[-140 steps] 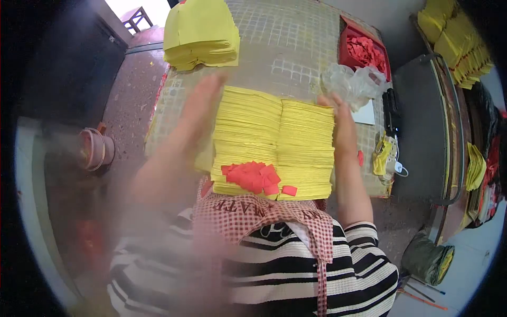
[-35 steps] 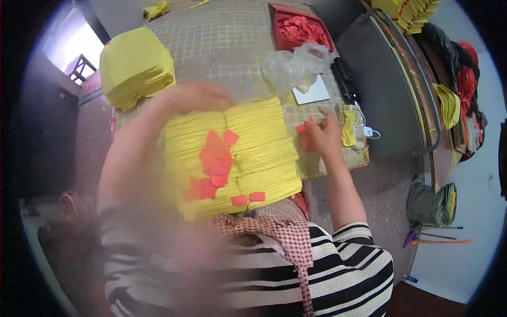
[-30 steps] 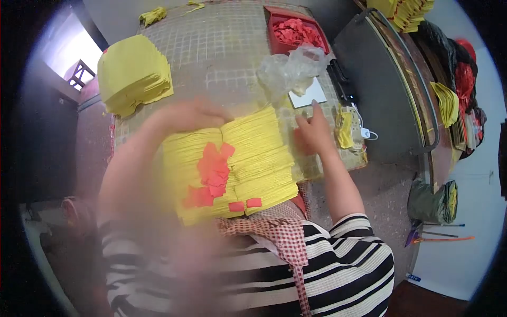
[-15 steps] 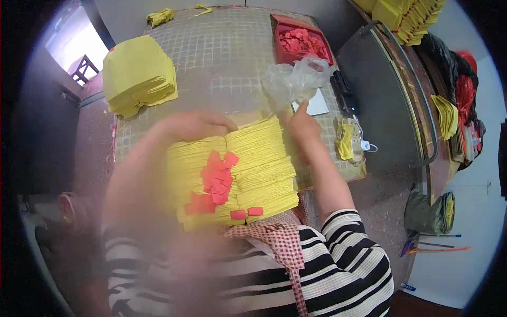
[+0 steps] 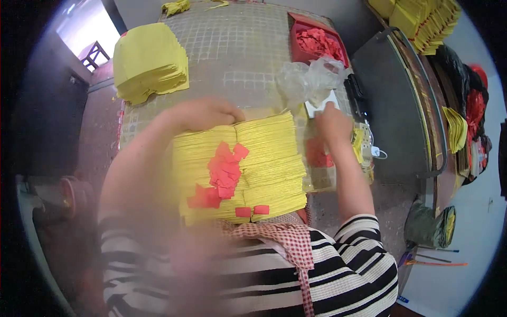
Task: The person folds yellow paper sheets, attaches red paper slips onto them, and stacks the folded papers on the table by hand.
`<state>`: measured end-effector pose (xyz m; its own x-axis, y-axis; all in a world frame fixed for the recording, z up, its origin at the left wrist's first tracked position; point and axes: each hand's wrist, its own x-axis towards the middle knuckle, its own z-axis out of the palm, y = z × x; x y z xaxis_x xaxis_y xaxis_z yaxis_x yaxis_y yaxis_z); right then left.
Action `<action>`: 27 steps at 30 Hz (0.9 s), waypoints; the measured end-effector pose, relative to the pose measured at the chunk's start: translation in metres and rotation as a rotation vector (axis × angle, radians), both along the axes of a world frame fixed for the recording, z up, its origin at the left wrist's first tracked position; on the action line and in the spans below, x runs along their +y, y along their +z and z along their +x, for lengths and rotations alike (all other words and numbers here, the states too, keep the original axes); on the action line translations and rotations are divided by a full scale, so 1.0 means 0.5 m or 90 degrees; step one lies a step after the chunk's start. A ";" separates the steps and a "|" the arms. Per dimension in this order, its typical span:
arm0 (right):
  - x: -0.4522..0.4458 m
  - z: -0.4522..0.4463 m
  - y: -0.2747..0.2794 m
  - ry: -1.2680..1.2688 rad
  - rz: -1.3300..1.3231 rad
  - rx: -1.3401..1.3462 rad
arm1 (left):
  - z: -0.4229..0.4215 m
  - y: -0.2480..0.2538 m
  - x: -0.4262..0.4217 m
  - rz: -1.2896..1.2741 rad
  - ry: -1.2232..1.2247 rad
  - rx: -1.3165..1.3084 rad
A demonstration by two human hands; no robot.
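Note:
A thick stack of yellow paper sheets [image 5: 272, 153], bound across the middle with string, rests on edge against my apron. My left hand [image 5: 214, 113] curls its fingers over the far edge of this stack. Loose red paper slips [image 5: 227, 171] lie on top of it, with two small ones near its front edge. Farther right, my right hand [image 5: 335, 125] is over the table, its front finger at the edge of a white square pad [image 5: 323, 104]; most of its fingers are hidden. More red slips [image 5: 319, 153] lie beside its wrist.
A crumpled clear plastic bag [image 5: 311, 79] lies behind the pad, before a red box [image 5: 346, 50] of red slips. Another yellow paper stack [image 5: 150, 61] stands at back left. A power strip [image 5: 365, 140] and a black device [image 5: 356, 95] line the right edge.
The view has shifted, so the scene sits farther right and higher. My right hand has moved right along the pad, uncovering red slips on the table. My left hand stays on the stack.

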<state>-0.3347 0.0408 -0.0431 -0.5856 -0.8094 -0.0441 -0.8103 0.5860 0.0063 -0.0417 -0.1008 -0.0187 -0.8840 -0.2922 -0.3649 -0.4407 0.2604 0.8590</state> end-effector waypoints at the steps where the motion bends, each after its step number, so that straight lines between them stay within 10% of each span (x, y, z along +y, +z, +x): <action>1: 0.011 -0.003 0.007 0.008 0.002 0.000 | 0.000 -0.002 -0.003 -0.019 0.001 0.010; 4: 0.032 0.005 0.031 0.054 -0.214 -0.069 | 0.007 0.015 -0.003 -0.001 0.061 0.005; 8: 0.019 0.076 0.081 0.166 -0.522 -0.615 | 0.021 0.030 -0.009 0.072 0.086 0.021; 27: -0.096 0.259 0.145 0.642 0.077 -0.334 | 0.042 0.010 -0.006 0.010 0.112 0.064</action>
<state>-0.2053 -0.0073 0.0294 0.4428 -0.8739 -0.2009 -0.8302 -0.3149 -0.4601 -0.0205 -0.1036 -0.0139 -0.8521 -0.4405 -0.2827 -0.3899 0.1739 0.9043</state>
